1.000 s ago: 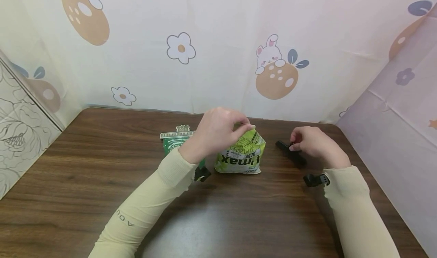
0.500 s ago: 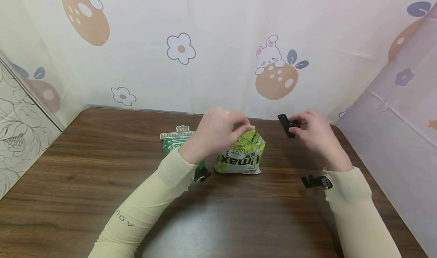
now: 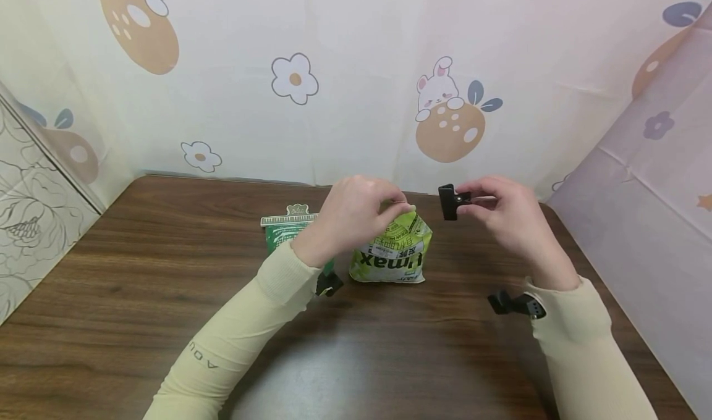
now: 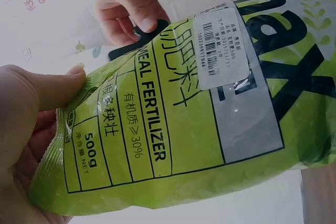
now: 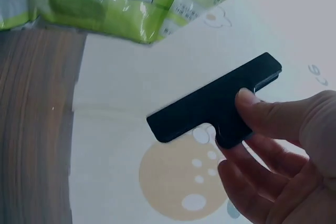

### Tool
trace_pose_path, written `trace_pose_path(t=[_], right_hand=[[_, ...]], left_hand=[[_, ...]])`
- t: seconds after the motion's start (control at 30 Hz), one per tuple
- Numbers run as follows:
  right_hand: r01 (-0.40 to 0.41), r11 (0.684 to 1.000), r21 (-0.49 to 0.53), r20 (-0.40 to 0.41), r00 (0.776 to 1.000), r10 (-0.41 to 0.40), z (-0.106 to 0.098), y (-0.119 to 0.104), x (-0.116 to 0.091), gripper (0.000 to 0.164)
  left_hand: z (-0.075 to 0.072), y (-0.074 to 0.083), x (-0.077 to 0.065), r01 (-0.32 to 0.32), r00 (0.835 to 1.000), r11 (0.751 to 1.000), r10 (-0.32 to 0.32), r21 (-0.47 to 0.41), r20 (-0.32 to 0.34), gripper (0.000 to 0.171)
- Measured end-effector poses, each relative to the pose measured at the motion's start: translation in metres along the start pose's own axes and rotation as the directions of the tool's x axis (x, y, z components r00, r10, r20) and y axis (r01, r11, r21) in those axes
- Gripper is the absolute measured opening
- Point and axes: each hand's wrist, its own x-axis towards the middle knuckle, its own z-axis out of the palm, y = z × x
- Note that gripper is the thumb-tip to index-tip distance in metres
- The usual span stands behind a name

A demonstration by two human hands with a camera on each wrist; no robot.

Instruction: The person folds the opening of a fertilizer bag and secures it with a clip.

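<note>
A green fertilizer bag [image 3: 389,253] stands on the table, its printing upside down in the head view. My left hand [image 3: 358,216] pinches its top edge between thumb and fingers; the left wrist view shows the thumb on the crimped end of the bag [image 4: 173,108]. To the right, above the table, my right hand [image 3: 508,213] holds a black bag clip [image 3: 447,202] by its grip. In the right wrist view the clip [image 5: 215,98] has its long bar pointing toward the bag side, with the thumb on one side of the grip and fingers on the other.
Left of the bag stands a dark green packet [image 3: 280,235], topped by a pale decorated clip [image 3: 296,216] and partly hidden behind my left arm. The brown table [image 3: 356,346] ends at a patterned cloth wall [image 3: 356,130] behind, with another cloth on the right.
My right hand has lifted the black clip off the table and brought it up and left toward the bag, turning it on the way. My left hand stays on the bag's top.
</note>
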Motion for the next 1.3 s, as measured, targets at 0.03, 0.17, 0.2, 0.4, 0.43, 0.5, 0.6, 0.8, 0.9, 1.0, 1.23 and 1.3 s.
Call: trace_pose_path(t=[0.03,0.17,0.2,0.4,0.43,0.5,0.6,0.8,0.9,1.0,1.23,1.3], right_hand=[[0.006,1.0,-0.001,-0.007,1.0,-0.006,0.0,-0.002,-0.001,0.031],[0.028,0.999,-0.014,-0.026,0.999,-0.029,0.0,-0.008,-0.002,0.032],[0.038,0.999,-0.019,-0.032,0.999,-0.039,0.001,-0.009,-0.003,0.031],[0.14,0.989,-0.048,-0.068,0.987,-0.143,0.003,-0.01,-0.005,0.029],[0.163,0.985,-0.05,-0.073,0.983,-0.166,0.003,-0.01,-0.005,0.029],[0.219,0.974,-0.056,-0.074,0.972,-0.223,0.003,-0.011,-0.006,0.029],[0.319,0.946,-0.051,-0.061,0.945,-0.322,0.004,-0.014,-0.007,0.032],[0.455,0.886,-0.088,-0.064,0.885,-0.461,0.005,-0.017,-0.008,0.033],[0.472,0.876,-0.101,-0.073,0.875,-0.479,0.006,-0.017,-0.008,0.032],[0.473,0.876,-0.1,-0.067,0.875,-0.48,0.008,-0.017,-0.008,0.032],[0.51,0.854,-0.105,-0.061,0.854,-0.517,0.011,-0.017,-0.008,0.03],[0.516,0.85,-0.108,-0.058,0.85,-0.523,0.012,-0.017,-0.007,0.03]], left_hand=[[0.0,0.0,0.0,0.0,1.0,1.0,0.0,0.001,0.0,0.017],[0.0,0.0,0.0,-0.003,1.0,1.0,0.003,0.001,-0.003,0.016],[0.0,0.0,0.0,-0.005,1.0,1.0,0.005,0.001,-0.004,0.016],[0.001,0.0,0.0,-0.008,1.0,1.0,0.008,0.002,-0.015,0.015],[0.001,0.0,0.0,-0.008,1.0,1.0,0.008,0.002,-0.016,0.015],[0.001,0.0,0.0,-0.009,1.0,1.0,0.009,0.005,-0.015,0.015],[0.001,0.0,0.0,-0.007,1.0,1.0,0.007,0.007,-0.013,0.016],[0.001,0.0,0.0,-0.009,1.0,1.0,0.009,-0.003,-0.008,0.015],[0.0,0.0,0.0,-0.017,1.0,1.0,0.017,-0.01,-0.009,0.015],[0.0,0.0,-0.001,-0.023,1.0,1.0,0.023,-0.011,-0.014,0.015],[0.001,-0.001,-0.001,-0.058,0.998,0.998,0.057,-0.026,-0.038,0.015],[0.001,-0.001,-0.001,-0.08,0.996,0.996,0.078,-0.037,-0.045,0.015]])
